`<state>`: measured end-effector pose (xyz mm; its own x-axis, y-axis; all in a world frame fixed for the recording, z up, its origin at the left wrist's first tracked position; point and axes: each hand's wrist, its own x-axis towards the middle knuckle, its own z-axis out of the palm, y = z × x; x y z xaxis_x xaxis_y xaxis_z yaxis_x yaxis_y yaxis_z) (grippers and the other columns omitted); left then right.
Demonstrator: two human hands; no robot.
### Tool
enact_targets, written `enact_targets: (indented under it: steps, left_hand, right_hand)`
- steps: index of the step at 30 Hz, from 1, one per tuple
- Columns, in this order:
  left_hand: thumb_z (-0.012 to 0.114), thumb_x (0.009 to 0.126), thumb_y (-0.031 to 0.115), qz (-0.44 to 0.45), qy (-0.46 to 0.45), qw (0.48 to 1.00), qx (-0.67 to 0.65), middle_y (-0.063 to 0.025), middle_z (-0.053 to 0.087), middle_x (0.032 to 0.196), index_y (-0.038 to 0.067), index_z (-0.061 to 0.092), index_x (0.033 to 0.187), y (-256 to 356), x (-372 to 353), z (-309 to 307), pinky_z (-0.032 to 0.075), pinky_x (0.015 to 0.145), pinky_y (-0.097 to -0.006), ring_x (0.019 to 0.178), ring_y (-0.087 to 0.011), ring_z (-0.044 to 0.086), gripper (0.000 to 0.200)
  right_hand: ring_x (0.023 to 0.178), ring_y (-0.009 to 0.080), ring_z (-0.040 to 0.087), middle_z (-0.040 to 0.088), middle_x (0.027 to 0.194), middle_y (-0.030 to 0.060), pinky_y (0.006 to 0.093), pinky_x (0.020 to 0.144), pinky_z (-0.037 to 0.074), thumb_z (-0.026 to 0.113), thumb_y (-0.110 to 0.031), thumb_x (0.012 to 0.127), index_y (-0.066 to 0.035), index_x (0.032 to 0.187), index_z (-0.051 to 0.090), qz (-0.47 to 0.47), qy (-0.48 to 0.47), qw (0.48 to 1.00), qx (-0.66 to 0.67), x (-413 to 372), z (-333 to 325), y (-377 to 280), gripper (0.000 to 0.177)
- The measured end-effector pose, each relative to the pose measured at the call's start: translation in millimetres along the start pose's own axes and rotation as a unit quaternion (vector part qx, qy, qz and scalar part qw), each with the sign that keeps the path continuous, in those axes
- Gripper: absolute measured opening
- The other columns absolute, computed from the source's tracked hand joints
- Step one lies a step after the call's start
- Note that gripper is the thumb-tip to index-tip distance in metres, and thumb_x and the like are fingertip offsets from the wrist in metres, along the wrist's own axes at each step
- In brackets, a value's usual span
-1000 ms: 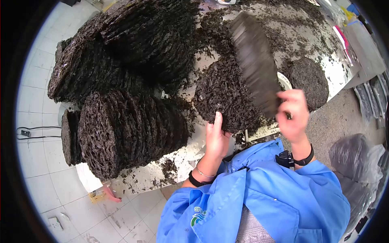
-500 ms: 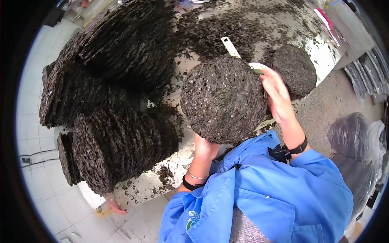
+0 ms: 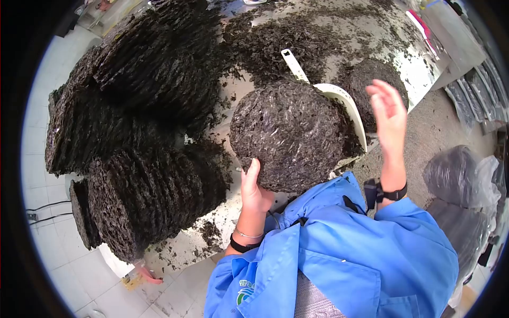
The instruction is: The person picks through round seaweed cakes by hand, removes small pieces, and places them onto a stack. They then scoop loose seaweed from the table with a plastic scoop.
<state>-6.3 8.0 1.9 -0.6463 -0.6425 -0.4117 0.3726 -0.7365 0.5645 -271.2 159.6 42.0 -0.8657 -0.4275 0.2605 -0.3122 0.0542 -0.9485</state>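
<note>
A thick, round dark disc that looks like dried seaweed (image 3: 291,135) is tilted towards me in front of my chest. My left hand (image 3: 255,190) grips its lower left edge, thumb on the upper face and the other fingers hidden beneath. Off to the right of the disc, my right hand (image 3: 389,114) is raised with nothing in it, its fingers loosely curved and apart. Partly covered by the disc is a white dustpan-like scoop (image 3: 347,100), its handle pointing up and left. Another round disc (image 3: 374,87) lies on the table behind my right hand.
Large stacks of similar discs (image 3: 154,69) stand on the left, with a lower row (image 3: 154,201) nearer me. Loose dark flakes (image 3: 275,42) are strewn over the table (image 3: 419,74). A pink-and-white tool (image 3: 421,29) lies at the far right edge; plastic-wrapped bundles (image 3: 456,175) sit right of the table.
My right hand has come off the disc's right edge and moved to the right, uncovering more of the white scoop. My left thumb now shows on the disc's face.
</note>
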Motion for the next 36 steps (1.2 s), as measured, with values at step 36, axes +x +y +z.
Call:
enact_targets:
  steps: [36]
  left_hand:
    - [0.055,0.098,0.034,-0.015,0.001,0.999,0.050,-0.0100,0.057,0.134,0.005,0.049,0.137,-6.6,7.6,-2.2,0.043,0.104,-0.0462,0.120,-0.0277,0.056,0.049]
  right_hand:
    - [0.097,0.0303,0.064,0.066,0.104,0.0144,0.0400,0.086,0.051,0.083,-0.019,0.068,-0.004,0.098,0.069,-0.019,0.090,0.911,-0.402,82.1,-107.2,86.5,0.036]
